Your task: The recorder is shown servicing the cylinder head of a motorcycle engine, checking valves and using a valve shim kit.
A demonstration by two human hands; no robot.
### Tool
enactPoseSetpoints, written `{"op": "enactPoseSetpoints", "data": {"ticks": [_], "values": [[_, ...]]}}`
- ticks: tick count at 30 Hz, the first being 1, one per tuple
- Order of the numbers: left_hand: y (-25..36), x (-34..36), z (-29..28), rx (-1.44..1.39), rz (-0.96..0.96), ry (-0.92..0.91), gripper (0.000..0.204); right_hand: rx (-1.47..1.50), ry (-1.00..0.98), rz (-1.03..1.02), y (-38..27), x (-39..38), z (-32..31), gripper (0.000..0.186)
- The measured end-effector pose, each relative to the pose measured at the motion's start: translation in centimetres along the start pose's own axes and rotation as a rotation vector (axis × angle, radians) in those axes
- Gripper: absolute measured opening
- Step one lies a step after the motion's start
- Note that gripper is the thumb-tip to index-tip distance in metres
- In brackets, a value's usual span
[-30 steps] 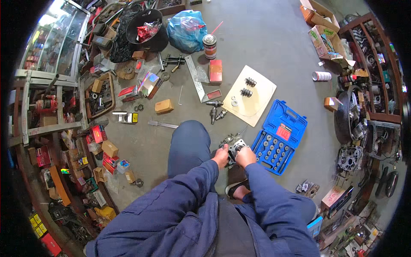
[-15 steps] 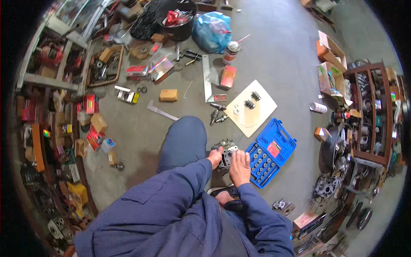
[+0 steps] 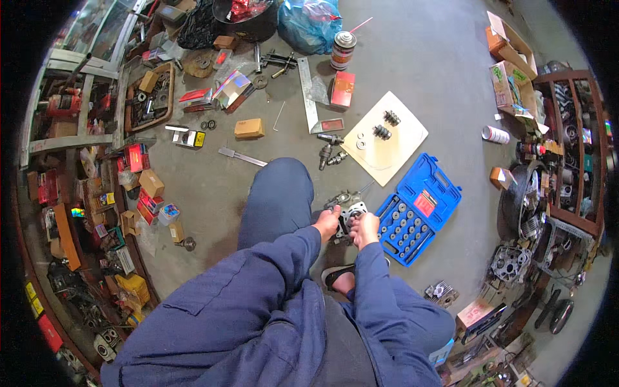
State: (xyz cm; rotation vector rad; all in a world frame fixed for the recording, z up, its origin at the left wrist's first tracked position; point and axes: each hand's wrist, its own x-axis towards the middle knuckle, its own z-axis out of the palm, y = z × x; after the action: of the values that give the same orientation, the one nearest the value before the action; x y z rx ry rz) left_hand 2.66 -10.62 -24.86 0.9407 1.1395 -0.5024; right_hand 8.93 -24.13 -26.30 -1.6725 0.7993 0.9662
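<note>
My left hand (image 3: 326, 224) is closed round the side of a metal engine part (image 3: 352, 208) with a flat, holed face, held near my left knee. My right hand (image 3: 365, 229) has curled fingers at that part's central opening; what they grip is hidden. Just right of it lies an open blue case (image 3: 433, 190) with rows of round steel pieces and rods. Above them a pale board (image 3: 406, 155) carries two dark camshafts (image 3: 382, 132) and small rings (image 3: 361, 142). Several metal shafts (image 3: 327, 151) lie beside the board's left edge.
Left: crowded shelves (image 3: 68, 238), boxes (image 3: 248, 128), a steel measuring tool (image 3: 242, 156) and a steel square (image 3: 308, 97). Top: a spray can (image 3: 343, 48) and blue bag (image 3: 308, 22). Right: cartons (image 3: 509, 90), a lying can (image 3: 495, 135), a wooden rack (image 3: 570, 148) and castings (image 3: 509, 263).
My right hand lifted with straighter fingers half a second ago and is now curled back at the part's opening. My left hand stays on the part. The view has shifted slightly.
</note>
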Motion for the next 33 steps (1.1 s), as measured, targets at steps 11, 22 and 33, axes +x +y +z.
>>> {"op": "enactPoseSetpoints", "data": {"ticks": [11, 22, 33], "values": [[-0.2, 0.9, -1.8, -0.085, -0.059, 0.001, 0.056, -1.313, 0.403, -1.24, -9.5, -17.3, 0.6, 0.066], [-0.1, 0.3, -0.7, -0.103, -0.103, -0.026, 0.044, -1.745, -0.058, -0.9, -6.0, -9.2, 1.7, 0.02], [-1.6, 3.8, -1.9, -0.136, -0.109, -0.189, 0.049, 0.565, -0.23, 0.322, -5.5, -7.4, 2.0, 0.018]]}}
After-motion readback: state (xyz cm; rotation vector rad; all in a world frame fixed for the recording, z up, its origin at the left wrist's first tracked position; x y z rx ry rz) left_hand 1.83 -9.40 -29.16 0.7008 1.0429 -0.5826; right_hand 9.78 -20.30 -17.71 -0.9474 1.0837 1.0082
